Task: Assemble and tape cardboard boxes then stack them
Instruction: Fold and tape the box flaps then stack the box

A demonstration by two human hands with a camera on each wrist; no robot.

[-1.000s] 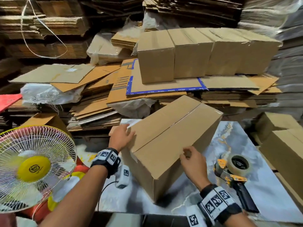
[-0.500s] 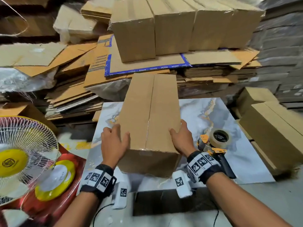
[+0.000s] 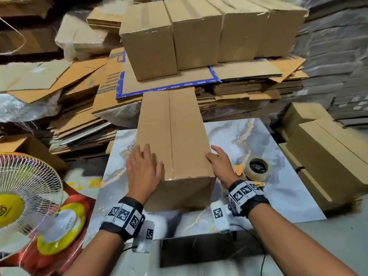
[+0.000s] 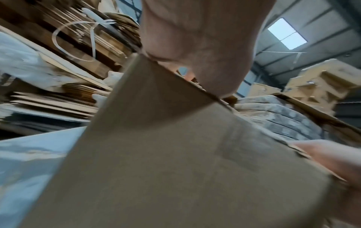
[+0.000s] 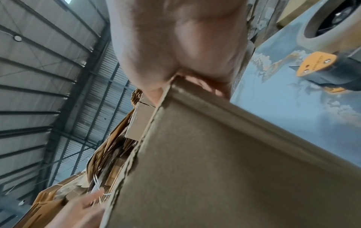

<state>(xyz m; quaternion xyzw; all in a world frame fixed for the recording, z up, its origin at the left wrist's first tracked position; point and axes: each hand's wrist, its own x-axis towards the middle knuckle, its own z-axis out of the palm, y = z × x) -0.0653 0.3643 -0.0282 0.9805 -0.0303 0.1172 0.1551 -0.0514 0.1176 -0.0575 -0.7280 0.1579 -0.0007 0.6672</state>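
A white wire fan (image 3: pixel 23 194) with a yellow hub stands left of the hands, beside a yellow plate (image 3: pixel 61 228) on a red surface (image 3: pixel 59 261). A marble-patterned table (image 3: pixel 249 140) lies under the hands.

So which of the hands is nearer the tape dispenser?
Right. The right hand rests on the box's right edge, beside the tape dispenser; the left hand lies on the box's far side.

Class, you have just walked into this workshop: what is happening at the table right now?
A person is working on a closed cardboard box standing on a marble-patterned table. The left hand lies flat on the box top, the right hand against its right edge. Clear tape runs along the top seam. A tape dispenser lies beside the right hand. Finished boxes stand in a row behind.
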